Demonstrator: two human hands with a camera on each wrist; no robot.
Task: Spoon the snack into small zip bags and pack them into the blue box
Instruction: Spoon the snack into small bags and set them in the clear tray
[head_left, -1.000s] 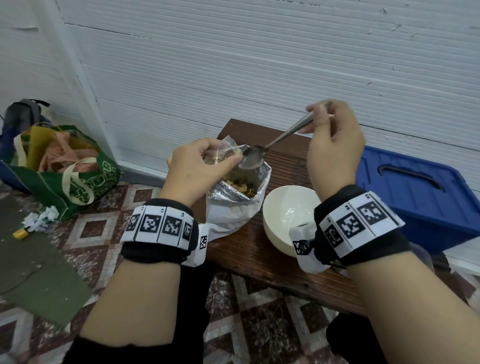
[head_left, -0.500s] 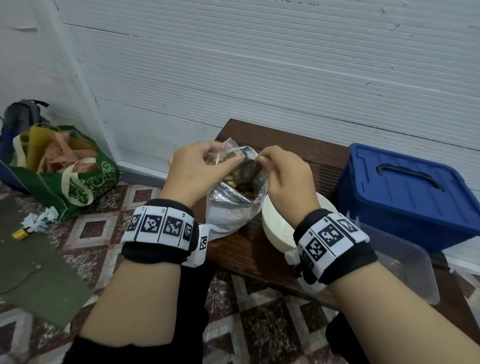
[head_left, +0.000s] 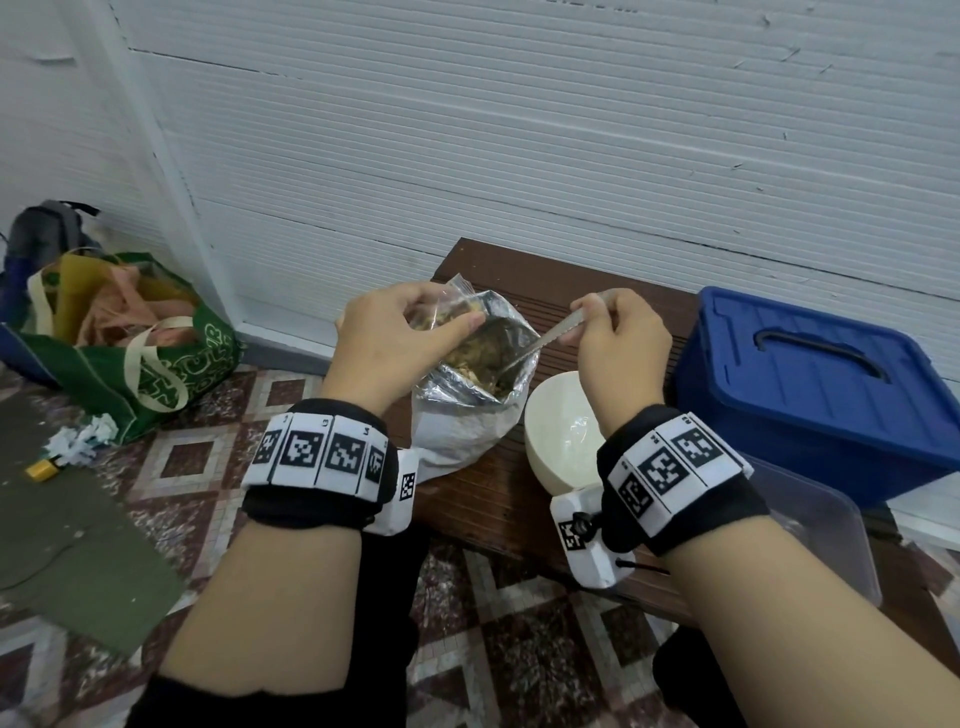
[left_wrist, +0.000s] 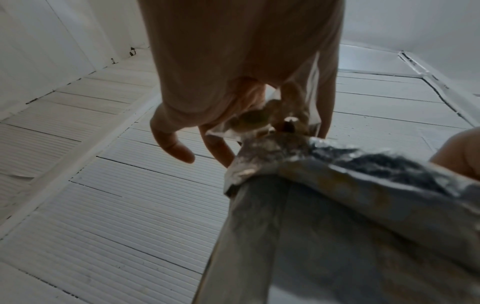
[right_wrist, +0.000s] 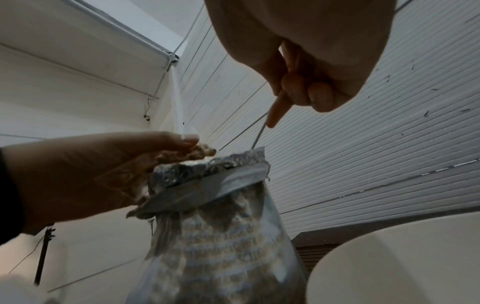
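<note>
My left hand (head_left: 415, 325) pinches a small clear zip bag (head_left: 451, 307) that holds some brown snack, and keeps it just above the mouth of the open silver foil snack bag (head_left: 462, 415). The foil bag stands on the wooden bench (head_left: 498, 514). My right hand (head_left: 597, 325) grips the handle of a metal spoon (head_left: 550, 339). The spoon slants down to the left, with its bowl inside the foil bag among the snack. In the right wrist view the spoon handle (right_wrist: 259, 133) enters the foil bag (right_wrist: 221, 236). The blue box (head_left: 810, 379) sits at the right with its lid on.
A white bowl (head_left: 558, 441) stands on the bench between the foil bag and the blue box. A clear plastic tub (head_left: 821, 535) lies under my right forearm. A green shopping bag (head_left: 150, 358) and paper scraps are on the tiled floor at the left. A white wall is close behind.
The spoon went from the small bag's mouth down into the foil bag. My right hand has since drawn back to the right, the spoon bowl still inside. My left hand stayed put.
</note>
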